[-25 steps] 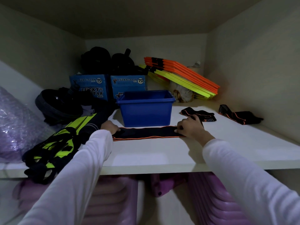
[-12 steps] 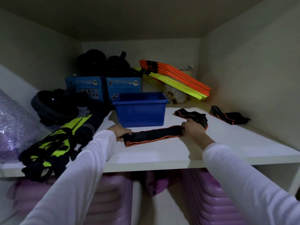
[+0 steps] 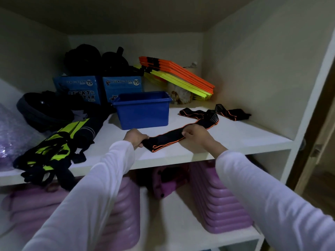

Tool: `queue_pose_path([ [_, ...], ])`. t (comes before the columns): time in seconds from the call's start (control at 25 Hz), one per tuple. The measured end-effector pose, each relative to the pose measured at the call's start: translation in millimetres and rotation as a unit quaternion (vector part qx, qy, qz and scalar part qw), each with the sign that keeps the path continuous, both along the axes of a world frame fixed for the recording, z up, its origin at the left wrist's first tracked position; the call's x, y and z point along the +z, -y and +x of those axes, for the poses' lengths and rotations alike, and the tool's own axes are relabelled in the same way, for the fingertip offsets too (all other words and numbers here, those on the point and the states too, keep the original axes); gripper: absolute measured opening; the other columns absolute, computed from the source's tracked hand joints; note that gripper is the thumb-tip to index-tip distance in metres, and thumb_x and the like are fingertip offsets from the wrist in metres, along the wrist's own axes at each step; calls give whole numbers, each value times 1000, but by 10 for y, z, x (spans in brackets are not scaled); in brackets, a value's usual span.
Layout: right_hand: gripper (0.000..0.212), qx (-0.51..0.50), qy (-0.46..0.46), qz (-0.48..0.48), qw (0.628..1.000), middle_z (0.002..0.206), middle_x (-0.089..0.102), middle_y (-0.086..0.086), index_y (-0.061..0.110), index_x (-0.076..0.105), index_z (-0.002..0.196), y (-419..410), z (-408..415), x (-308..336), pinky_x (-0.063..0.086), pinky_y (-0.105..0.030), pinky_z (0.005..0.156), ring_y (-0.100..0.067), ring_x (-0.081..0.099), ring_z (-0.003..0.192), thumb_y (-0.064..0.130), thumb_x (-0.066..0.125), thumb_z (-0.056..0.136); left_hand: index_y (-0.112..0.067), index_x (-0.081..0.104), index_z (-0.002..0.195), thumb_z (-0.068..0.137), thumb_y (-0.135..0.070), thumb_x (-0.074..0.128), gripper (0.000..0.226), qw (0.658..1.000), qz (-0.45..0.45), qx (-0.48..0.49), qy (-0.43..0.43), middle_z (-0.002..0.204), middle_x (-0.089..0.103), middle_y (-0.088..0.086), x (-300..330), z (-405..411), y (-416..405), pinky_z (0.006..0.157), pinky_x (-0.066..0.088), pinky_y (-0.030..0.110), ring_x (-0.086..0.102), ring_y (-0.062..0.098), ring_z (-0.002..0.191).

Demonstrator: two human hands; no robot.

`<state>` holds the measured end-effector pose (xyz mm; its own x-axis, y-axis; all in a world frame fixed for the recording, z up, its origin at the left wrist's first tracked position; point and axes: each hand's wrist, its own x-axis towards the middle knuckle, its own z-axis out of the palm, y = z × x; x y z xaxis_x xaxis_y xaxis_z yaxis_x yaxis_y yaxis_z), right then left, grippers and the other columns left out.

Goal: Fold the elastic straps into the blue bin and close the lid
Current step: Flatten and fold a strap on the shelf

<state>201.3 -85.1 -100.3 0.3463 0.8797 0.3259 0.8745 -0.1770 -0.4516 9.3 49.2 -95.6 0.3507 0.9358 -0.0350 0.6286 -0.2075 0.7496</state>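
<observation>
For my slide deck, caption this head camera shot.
Both hands fold a black elastic strap before the open blue bin.

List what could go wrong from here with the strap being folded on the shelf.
1. The strap lies near the shelf front edge; its loose folded end could slip off.
2. Its far end reaches toward a second strap, so pulling might drag both.
3. No lid for the blue bin is visible.
</observation>
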Motion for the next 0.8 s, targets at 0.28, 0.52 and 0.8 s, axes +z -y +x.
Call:
queue_pose_path([
  [0.28, 33, 60, -4, -9, 998, 115, 66, -9, 14, 62, 118, 94, -715, 9, 46, -39, 95, -25, 59, 109, 32, 54, 92, -3, 58, 65, 86, -14, 60, 24, 993, 35, -110, 32, 54, 46, 8, -82, -62, -1, 54, 32, 26, 40, 18, 51],
  [0.52, 55, 2, 48, -58, 997, 120, 58, -9, 21, 50, 133, 211, -1113, -98, 45, -31, 86, -24, 57, 108, 47, 60, 85, -4, 66, 76, 82, -5, 62, 7, 978, 3, -150, 146, 77, 58, 10, -108, -30, 1, 59, 44, 24, 52, 22, 62],
  [0.8, 46, -58, 64, -25, 996, 123, 61, -11, 13, 49, 133, 344, -1191, -118, 45, -32, 85, -28, 59, 109, 31, 56, 91, 2, 59, 77, 87, 2, 57, 10, 916, -224, -190, 272, 68, 49, 10, -4, -90, 147, 42, 49, 9, 54, 7, 40],
])
